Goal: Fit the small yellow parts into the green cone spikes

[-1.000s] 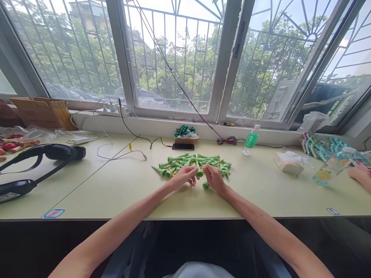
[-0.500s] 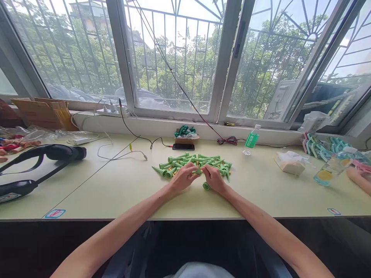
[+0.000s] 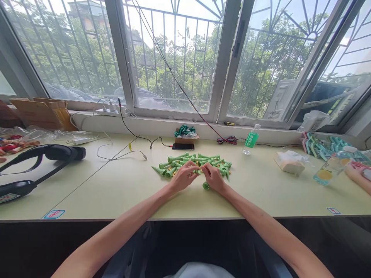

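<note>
A pile of green plastic cones [image 3: 178, 158] with small yellow-orange bits among them lies on the table in front of me. My left hand [image 3: 184, 177] is at the pile's near side, thumb and fingers pinched on a small green piece [image 3: 198, 172], mostly hidden by the fingertips. Close beside it, my right hand [image 3: 213, 177] is closed, fingers curled toward that same piece. The round, ribbed end of a green plastic cone [image 3: 206, 186] pokes out below my right hand; the rest of it is covered by the hand.
Behind the pile are a black phone [image 3: 183, 146] and a small box [image 3: 187, 136] of green material. A bottle [image 3: 251, 139] and a tissue pack [image 3: 289, 162] stand right; a black headset [image 3: 43, 166] lies left. Another person's hand [image 3: 359, 175] shows at far right.
The small green piece stood upright between my fingertips; now it sits lower and less of it shows. My hands have barely shifted.
</note>
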`<state>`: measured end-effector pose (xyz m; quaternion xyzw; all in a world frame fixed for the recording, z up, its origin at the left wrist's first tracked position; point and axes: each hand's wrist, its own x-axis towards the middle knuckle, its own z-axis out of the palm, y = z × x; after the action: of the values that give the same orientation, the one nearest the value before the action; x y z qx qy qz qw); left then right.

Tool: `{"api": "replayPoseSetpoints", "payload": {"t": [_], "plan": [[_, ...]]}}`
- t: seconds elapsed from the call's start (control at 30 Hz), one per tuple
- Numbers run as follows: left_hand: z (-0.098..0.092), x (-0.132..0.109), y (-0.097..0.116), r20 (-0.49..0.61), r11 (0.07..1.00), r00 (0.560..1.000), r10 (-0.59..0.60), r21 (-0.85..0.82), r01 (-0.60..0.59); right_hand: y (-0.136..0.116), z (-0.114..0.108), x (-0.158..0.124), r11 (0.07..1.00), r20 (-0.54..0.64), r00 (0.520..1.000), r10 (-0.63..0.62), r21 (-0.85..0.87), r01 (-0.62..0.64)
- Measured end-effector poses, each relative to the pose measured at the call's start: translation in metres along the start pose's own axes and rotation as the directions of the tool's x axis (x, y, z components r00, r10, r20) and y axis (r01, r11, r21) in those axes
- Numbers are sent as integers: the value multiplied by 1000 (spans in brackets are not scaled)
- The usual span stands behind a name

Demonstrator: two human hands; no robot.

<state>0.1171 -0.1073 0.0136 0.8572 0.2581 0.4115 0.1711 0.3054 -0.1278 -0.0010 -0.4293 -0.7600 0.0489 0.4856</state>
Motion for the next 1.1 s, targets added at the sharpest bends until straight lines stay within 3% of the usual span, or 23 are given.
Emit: {"api": "replayPoseSetpoints", "payload": {"t": [0.3,0.5,0.57,0.63,0.73,0.8,0.93,1.1], "plan": [[-1,3,2,-30,999,999,-40,-12,40,-2,-4,2,1000,47,999,-15,9,15],[0,4,6,-82,989,987,-136,-77,129,3,-2,2,1000,-19,1000,-10,3,10],[1,5,6,-30,965,978,-206,-172,198,4,-2,2,1000,-69,998,-12,-2,12],[2,6,7,93,907,955,-281,-301,296,4,-3,2,1000,-104,994,-16,-2,16],[2,8,8,282,770,897,-339,-464,437,1,-4,2,999,-82,996,-37,11,38],[0,8,9,338,710,876,-343,-517,478,-1,-5,2,998,-55,997,-55,28,57],[-4,8,9,375,689,871,-319,-539,484,-3,-6,1,996,-38,997,-69,45,71],[-7,5,10,332,762,892,-307,-477,439,0,-5,0,995,-17,997,-81,55,82]]}}
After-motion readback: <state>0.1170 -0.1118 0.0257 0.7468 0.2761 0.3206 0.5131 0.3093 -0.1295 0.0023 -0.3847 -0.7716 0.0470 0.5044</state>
